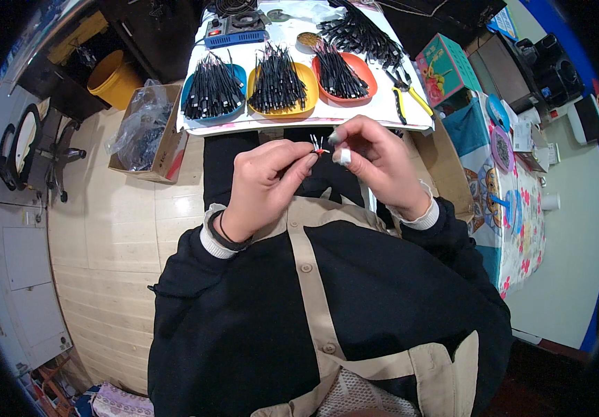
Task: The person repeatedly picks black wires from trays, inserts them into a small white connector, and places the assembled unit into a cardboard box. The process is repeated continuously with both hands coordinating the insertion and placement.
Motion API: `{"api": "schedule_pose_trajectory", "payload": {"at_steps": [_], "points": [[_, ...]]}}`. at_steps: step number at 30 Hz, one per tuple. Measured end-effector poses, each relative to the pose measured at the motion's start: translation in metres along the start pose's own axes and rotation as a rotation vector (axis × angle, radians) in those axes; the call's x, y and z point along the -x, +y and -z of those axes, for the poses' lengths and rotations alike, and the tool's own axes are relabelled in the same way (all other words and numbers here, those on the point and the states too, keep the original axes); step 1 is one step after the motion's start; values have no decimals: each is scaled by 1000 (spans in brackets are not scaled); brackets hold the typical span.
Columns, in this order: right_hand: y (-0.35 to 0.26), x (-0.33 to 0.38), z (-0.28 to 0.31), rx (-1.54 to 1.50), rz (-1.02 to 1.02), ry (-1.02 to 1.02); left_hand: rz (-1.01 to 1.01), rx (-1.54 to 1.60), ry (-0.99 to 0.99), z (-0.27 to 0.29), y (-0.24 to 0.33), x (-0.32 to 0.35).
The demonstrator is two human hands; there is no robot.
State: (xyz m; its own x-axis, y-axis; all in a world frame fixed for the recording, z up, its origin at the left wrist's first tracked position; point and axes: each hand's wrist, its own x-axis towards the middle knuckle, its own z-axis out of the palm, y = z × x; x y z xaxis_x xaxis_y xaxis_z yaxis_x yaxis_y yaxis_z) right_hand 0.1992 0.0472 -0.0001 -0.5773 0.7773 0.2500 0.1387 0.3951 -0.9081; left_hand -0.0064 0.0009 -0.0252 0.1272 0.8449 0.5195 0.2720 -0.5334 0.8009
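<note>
Over my lap, my left hand [272,174] is closed in a pinch on a small bunch of thin wires [318,144]. White wire ends stick up past the fingertips, with a bit of red at their base. Close on the right of the wires is my right hand [383,163], its thumb and forefinger bent but apart, with nothing visible between them. White tape wraps a digit of that hand. Beyond both hands, bundles of short black cables fill a blue tray [242,78], a yellow tray [306,104] and an orange tray [367,73] on the white table [404,115].
A blue device [235,38] with a red-lit switch stands at the table's back left. Near a round tin [308,40] lies a heap of black cables [362,31]. Yellow-handled pliers [411,97] rest by the right edge. An open carton [167,156] sits on the floor at left.
</note>
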Motion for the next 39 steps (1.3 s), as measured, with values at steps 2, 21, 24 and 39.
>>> {"api": "schedule_pose_trajectory", "payload": {"at_steps": [2,21,24,39], "points": [[-3,-2,2,420,272,68,70,109,-16,0,0,0],[-13,-21,14,259,397,-289,248,619,-349,16,-13,-2],[-15,-18,10,307,342,-232,286,642,-311,15,-10,0],[-11,-4,15,440,475,31,335,1054,-106,-3,-11,5]]}}
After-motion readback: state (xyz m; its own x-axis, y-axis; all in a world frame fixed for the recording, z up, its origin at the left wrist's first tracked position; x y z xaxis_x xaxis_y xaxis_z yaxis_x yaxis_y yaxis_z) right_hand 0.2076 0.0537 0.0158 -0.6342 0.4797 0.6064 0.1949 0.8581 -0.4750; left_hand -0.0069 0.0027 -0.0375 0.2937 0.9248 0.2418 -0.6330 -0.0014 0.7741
